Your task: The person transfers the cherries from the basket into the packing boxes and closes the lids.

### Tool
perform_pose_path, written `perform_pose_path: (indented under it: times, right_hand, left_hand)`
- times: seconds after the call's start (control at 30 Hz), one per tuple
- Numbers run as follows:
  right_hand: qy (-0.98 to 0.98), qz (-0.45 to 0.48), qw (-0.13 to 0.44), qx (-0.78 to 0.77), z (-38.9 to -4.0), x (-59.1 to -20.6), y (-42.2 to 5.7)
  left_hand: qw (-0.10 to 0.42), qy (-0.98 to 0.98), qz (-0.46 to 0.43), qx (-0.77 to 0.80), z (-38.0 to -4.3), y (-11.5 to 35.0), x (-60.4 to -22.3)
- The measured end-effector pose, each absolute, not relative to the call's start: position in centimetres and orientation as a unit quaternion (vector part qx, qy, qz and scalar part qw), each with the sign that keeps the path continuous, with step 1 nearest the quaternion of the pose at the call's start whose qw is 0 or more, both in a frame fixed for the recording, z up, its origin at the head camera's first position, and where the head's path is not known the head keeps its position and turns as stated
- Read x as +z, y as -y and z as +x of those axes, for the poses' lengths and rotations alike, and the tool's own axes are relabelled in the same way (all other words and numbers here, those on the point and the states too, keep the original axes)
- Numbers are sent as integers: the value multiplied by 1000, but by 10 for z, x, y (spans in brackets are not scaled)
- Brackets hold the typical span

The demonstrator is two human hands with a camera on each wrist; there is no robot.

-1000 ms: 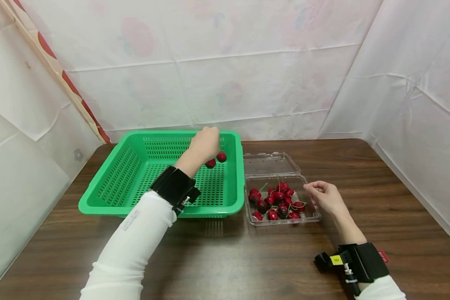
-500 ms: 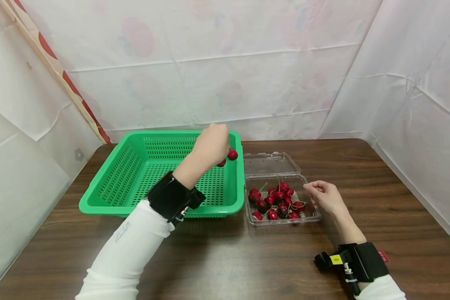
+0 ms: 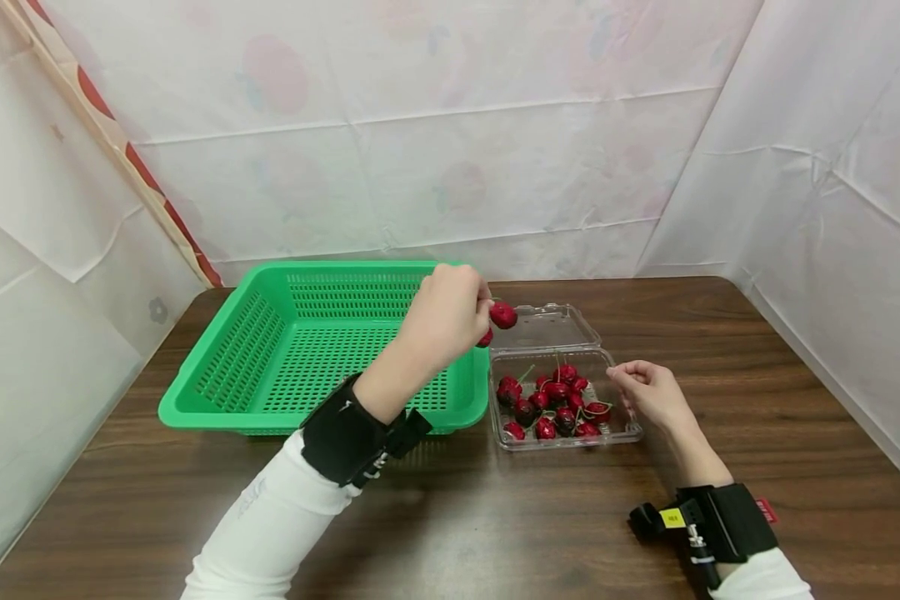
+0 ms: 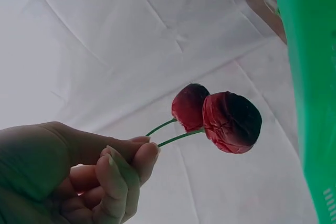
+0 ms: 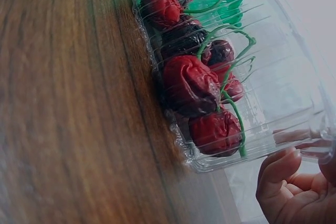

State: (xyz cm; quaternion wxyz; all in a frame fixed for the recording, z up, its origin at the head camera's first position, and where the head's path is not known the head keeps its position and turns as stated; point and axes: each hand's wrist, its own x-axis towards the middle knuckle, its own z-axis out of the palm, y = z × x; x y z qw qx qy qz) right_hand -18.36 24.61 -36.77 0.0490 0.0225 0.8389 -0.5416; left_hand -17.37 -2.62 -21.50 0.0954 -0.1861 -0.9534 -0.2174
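Note:
Between thumb and fingertips, my left hand (image 3: 450, 312) pinches the thin green stems of two dark red cherries (image 4: 232, 123). The pair dangles off the fingertips just past the green basket's right rim, near the clear lid. At the right side of a clear plastic container (image 3: 570, 447), my right hand (image 3: 652, 396) pinches the upper rim. In the right wrist view, part of a finger shows through the plastic. Several red cherries (image 5: 191, 85) with green stems lie inside that container.
A green perforated basket (image 3: 195, 414) stands to the left, with no fruit seen in its visible part. The container's lid (image 3: 543, 329) lies folded back behind it. Both stand on a dark wooden table (image 3: 495, 525). White sheeting (image 3: 450, 167) hangs behind and at the sides.
My left hand has moved right, from over the basket to past its right rim, carrying the two cherries. My right hand and the container stay where they were.

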Motion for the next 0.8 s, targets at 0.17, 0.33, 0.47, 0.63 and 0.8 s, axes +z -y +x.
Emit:
perform_pose_path:
  times: [0.17,0.33,0.47,0.63,0.8]
  right_hand:
    - [-842,21,47,-537,-184,-369,-247]
    - [-849,20,49,-525,-184,-368,-247]
    - [-852,22,51,-521,-184,-368,-247]
    - [-852,21,50,-522,-184,-367,-249]
    - [-851,20,49,-523,-183,-366,-249]
  left_hand:
    - [96,942,-205,-246,-166,18,-223]
    - [89,936,-215,-265,-160,8,-230]
    - [85,933,-216,-274,-157,-1,-237]
    - [80,929,-220,-287,-154,-15,-247]
    - [66,926,-225,-295,-151,-29,-258]
